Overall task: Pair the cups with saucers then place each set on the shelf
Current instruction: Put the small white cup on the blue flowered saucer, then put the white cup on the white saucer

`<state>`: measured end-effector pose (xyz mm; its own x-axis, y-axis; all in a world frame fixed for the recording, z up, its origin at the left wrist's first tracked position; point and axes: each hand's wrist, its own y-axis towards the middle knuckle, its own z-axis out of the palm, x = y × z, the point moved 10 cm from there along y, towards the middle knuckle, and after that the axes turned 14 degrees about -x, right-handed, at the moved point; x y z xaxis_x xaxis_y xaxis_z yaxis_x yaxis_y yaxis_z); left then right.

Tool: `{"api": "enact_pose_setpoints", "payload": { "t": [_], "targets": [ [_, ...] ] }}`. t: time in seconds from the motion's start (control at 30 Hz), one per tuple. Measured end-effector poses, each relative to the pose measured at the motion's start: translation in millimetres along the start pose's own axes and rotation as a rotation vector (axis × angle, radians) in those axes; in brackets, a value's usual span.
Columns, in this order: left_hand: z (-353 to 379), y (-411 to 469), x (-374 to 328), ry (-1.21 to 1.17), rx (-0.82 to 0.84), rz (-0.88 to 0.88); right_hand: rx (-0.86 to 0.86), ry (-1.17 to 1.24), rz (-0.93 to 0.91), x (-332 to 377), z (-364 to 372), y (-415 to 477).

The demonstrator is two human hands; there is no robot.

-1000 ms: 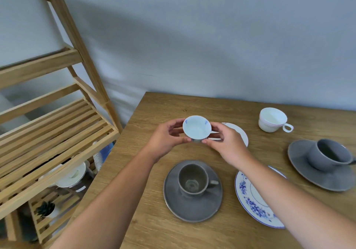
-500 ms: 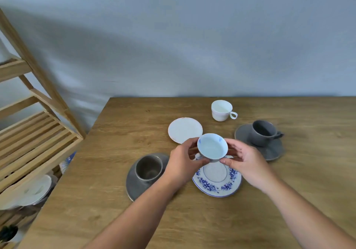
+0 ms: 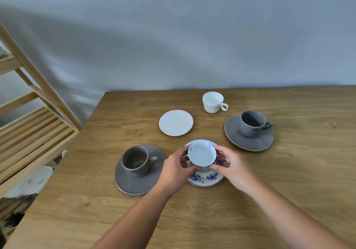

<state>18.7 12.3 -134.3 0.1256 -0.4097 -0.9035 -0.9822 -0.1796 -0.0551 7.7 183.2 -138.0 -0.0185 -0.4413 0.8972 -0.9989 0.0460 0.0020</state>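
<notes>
Both hands hold a small white cup with blue marks point(image 3: 201, 153) over the blue-flowered saucer point(image 3: 204, 179); its foot looks at or just above the saucer's centre. My left hand point(image 3: 174, 168) grips the cup's left side, my right hand point(image 3: 232, 164) its right side. A grey cup point(image 3: 135, 160) stands on a grey saucer point(image 3: 123, 183) to the left. Another grey cup point(image 3: 251, 123) stands on a grey saucer point(image 3: 258, 142) at the right. A plain white saucer point(image 3: 175, 122) and a white cup point(image 3: 212, 102) sit apart further back.
The wooden slatted shelf point(image 3: 32, 133) stands at the left, beside the table's left edge point(image 3: 63, 162). White dishes point(image 3: 38, 179) lie on its lower level. A grey wall runs behind the table.
The blue-marked cup came from above the white saucer toward me and down, and is now low over the blue-flowered saucer. My view swung right, away from the shelf.
</notes>
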Motion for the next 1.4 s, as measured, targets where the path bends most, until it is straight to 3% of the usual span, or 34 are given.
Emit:
{"api": "enact_pose_setpoints", "payload": {
  "t": [0.2,0.33,0.47,0.67,0.87,1.13,1.4],
  "targets": [
    [-2,-9,-16,0.126,0.024,0.056,0.033,-0.045,-0.004,3,-15,-3],
    [-6,-4,-56,0.207,0.026,0.206,-0.050,-0.093,-0.109,37,-57,11],
    [-10,43,-92,0.193,-0.061,0.241,-0.156,-0.085,-0.174,81,-94,51],
    [14,132,-123,0.281,0.057,0.217,-0.113,-0.463,-0.075,78,-102,148],
    [49,200,-104,0.381,0.202,0.150,-0.015,-0.752,-0.025,47,-77,201],
    [92,233,-81,0.181,0.415,0.060,0.069,-0.813,0.001,42,-51,221],
    [79,233,-79,-0.010,0.330,0.026,-0.051,-0.825,-0.115,58,-55,222]
  ]
}}
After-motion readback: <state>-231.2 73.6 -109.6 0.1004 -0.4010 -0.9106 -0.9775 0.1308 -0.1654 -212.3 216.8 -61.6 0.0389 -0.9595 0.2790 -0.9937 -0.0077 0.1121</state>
